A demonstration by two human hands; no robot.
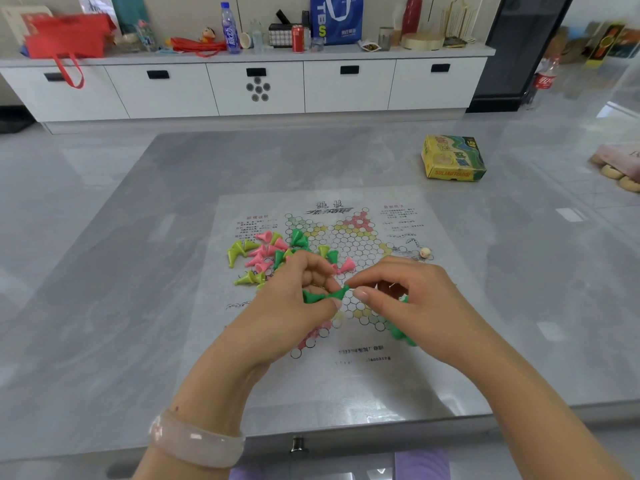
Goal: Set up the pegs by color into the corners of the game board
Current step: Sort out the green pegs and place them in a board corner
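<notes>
Hands meet over the paper game board (pixel 398 372) on the grey table (pixel 104 271). Left hand (pixel 294 306) curls its fingers round green pegs (pixel 313 295), thumb on top. Right hand (pixel 412 299) pinches the tip of one green peg (pixel 343 292) between thumb and forefinger, right beside the left hand's pegs; whether the two touch, cannot tell. More green pegs (pixel 401 332) sit under the right palm at the board's 5 o'clock corner, mostly hidden. Loose pile of pink, yellow-green and green pegs (pixel 266 252) lies at the board's 10 o'clock side. One pink peg (pixel 347 265) lies near board centre. Yellow game box (pixel 452 157) at 1 o'clock, well apart. Pale bangle (pixel 197 441) on left wrist.
</notes>
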